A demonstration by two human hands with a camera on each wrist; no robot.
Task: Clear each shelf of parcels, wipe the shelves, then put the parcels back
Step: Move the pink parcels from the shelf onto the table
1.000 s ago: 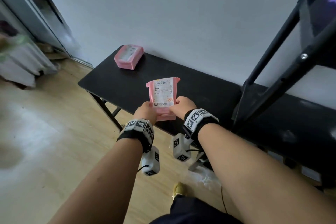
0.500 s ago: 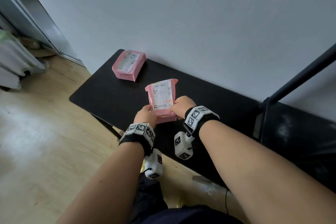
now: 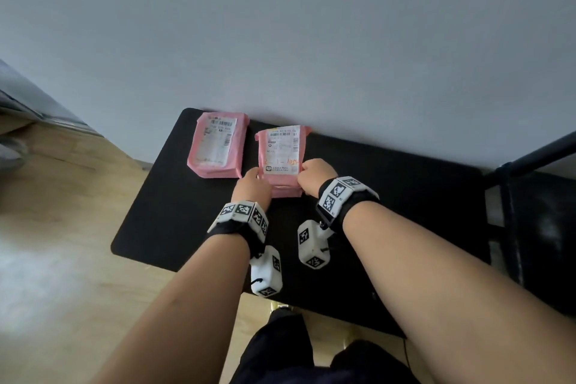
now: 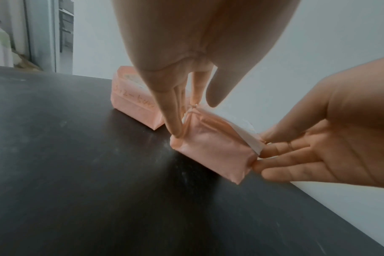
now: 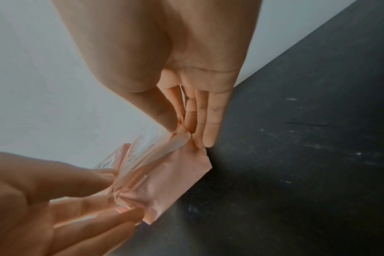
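Parcel (image 3: 282,159) sits between my hands, long axis running away toward the wall. My left hand (image 3: 251,185) and right hand (image 3: 314,176) pinch its near corners, fingers (image 4: 175,121) curled tight, on the bench (image 3: 174,227) just beside the other parcel (image 3: 216,145).

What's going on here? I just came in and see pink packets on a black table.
A person is setting a pink parcel down on the black table, next to a second pink parcel lying flat by the wall. The left hand and the right hand each pinch one near corner of it. Its near edge rests on the table; the grip is not yet released.
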